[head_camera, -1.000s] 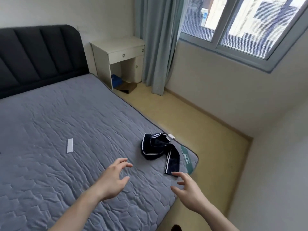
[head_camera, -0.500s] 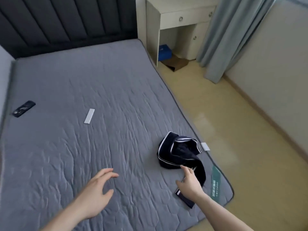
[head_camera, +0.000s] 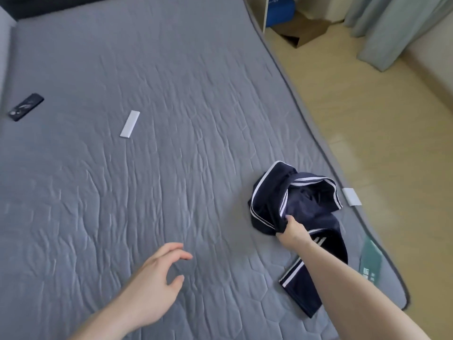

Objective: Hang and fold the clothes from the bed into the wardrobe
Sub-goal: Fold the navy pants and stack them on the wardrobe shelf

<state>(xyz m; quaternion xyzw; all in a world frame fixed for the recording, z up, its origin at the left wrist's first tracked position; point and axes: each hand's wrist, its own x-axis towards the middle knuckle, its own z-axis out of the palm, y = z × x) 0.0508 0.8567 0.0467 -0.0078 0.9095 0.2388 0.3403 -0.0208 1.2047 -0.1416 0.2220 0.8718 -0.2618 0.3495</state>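
Note:
A crumpled navy garment with white stripes [head_camera: 304,207] lies near the right edge of the grey quilted bed [head_camera: 171,119]. My right hand [head_camera: 293,230] is closed on a bunched fold at the garment's near side, and my forearm covers part of one striped leg. My left hand [head_camera: 157,283] hovers over bare mattress to the left of the garment, fingers spread and curled, holding nothing. The wardrobe is out of view.
A white strip [head_camera: 130,123] and a dark remote [head_camera: 25,110] lie on the bed's left half. A green label [head_camera: 370,263] marks the mattress corner, with a small white tag [head_camera: 351,196] at the edge. Wooden floor, a cardboard box [head_camera: 304,33] and a curtain [head_camera: 392,28] lie right.
My right hand has gone from open above the bed to closed on the garment. The view has tilted down toward the mattress. My left hand stays open.

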